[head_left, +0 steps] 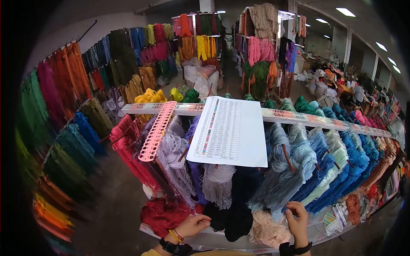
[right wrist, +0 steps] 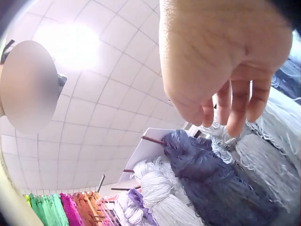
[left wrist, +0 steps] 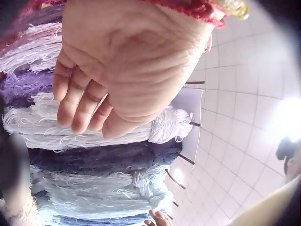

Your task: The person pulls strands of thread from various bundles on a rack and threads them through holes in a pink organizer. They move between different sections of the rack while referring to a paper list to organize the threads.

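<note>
**Loose strands beside both hands make snagging the main risk**

Head view: I have the person's left grip (head_left: 191, 226) between the dark red skeins (head_left: 168, 215) and the black skein (head_left: 239, 222). The right grip (head_left: 297, 219) is just below the pale blue skein (head_left: 277, 185), beside the peach skein (head_left: 268, 232). The printed shade list (head_left: 230, 132) lies across the rack's top rail (head_left: 284, 115) and droops over the hanging yarn, near the pink punched card (head_left: 158, 132). I see nothing pinning the list, so a sharp tug on yarn beneath could slide it off. The brown peg (head_left: 287, 158) juts through its skein; yarn pulled sideways could catch there.

Left wrist view: the fingers are relaxed, slightly apart, and hold nothing, in front of the whitish skein (left wrist: 164, 127). The red bracelet (left wrist: 190, 7) worries me: fine loops could hook on it if that wrist brushes the yarn.

Right wrist view: the fingers are loosely bent before the pale blue yarn, with the navy skein (right wrist: 214, 176) right next to it. I can't tell whether thumb and forefinger pinch a strand. If they do, pulling one thread alone could tighten a tangle, and reaching too far across could mix the two blues.
</note>
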{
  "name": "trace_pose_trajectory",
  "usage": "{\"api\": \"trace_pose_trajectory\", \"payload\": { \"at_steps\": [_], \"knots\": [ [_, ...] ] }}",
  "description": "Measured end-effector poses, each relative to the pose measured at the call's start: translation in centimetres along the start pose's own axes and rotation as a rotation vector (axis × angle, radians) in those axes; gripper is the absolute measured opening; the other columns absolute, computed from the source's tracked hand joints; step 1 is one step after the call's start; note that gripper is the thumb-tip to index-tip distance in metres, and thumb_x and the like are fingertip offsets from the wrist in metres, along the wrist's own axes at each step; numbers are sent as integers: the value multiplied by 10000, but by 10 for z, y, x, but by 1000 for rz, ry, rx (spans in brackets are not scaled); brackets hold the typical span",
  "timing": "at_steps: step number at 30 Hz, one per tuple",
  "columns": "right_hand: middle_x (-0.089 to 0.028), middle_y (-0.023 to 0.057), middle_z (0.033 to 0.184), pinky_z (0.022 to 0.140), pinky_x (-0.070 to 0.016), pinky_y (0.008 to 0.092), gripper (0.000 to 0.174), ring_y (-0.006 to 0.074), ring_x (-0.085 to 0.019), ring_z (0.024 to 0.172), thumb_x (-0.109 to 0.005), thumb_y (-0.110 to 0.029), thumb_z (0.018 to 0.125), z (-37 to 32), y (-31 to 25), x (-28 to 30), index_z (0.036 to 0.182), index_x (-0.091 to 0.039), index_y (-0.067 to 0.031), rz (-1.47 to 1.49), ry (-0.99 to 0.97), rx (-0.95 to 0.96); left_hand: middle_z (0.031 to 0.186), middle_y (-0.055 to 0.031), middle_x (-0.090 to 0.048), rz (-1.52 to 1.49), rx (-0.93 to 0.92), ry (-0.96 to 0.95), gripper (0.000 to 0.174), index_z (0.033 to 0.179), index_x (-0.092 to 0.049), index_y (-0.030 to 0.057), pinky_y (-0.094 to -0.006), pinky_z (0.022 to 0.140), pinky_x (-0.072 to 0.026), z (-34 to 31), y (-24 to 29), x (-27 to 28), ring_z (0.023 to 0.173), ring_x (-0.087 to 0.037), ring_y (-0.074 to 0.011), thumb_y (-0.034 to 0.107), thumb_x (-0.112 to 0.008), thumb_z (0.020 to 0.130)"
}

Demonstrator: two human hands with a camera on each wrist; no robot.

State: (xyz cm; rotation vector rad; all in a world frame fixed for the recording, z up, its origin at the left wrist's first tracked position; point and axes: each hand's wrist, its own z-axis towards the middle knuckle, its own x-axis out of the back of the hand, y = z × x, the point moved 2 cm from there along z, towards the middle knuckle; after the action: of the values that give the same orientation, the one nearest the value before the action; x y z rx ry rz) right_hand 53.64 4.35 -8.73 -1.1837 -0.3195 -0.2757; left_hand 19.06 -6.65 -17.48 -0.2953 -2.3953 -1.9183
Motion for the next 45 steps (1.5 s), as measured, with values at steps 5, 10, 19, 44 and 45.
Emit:
{"api": "trace_pose_trajectory", "payload": {
  "at_steps": [5, 10, 19, 44, 45],
  "knots": [
    [-548, 83, 984, 669, -467, 224, 106, 113, -558, 781, -561, 19, 767, -8, 1, 4, 872, -578, 14, 12, -28, -105, 918, -26, -600, 32, 23, -48, 272, 1096, -542, 11, -220, 734, -463, 10, 14, 2, 830, -557, -78, 141, -568, 858],
    [-580, 108, 960, 593, -442, 218, 155, 103, -556, 653, -599, 19, 721, -17, -5, -10, 875, -598, 4, 40, 48, -85, 876, -37, -616, 31, -5, -70, 275, 1066, -562, 13, -214, 727, -465, 17, 12, 11, 807, -577, -81, 168, -590, 841],
    [-577, 99, 952, 591, -446, 221, 145, 104, -559, 657, -601, 8, 720, -24, -20, -27, 864, -602, 0, 4, 56, -120, 919, -41, -621, 54, -23, -139, 286, 1090, -540, 7, -221, 754, -459, 30, 0, 27, 849, -575, -85, 165, -575, 855],
    [-592, 71, 958, 636, -446, 213, 124, 103, -555, 731, -616, -79, 780, 37, 41, 48, 881, -618, -7, 138, -260, -64, 814, -34, -630, 64, -13, 113, 236, 1014, -588, 9, -208, 653, -468, 43, 31, -83, 730, -576, -73, 146, -605, 823],
    [-592, 68, 956, 638, -445, 213, 125, 101, -554, 731, -616, -80, 782, 39, 52, 57, 881, -617, -6, 155, -258, -86, 815, -34, -631, 80, -22, 117, 235, 1014, -589, 9, -208, 653, -468, 48, 40, -90, 730, -577, -73, 147, -605, 824]
  ]
}}
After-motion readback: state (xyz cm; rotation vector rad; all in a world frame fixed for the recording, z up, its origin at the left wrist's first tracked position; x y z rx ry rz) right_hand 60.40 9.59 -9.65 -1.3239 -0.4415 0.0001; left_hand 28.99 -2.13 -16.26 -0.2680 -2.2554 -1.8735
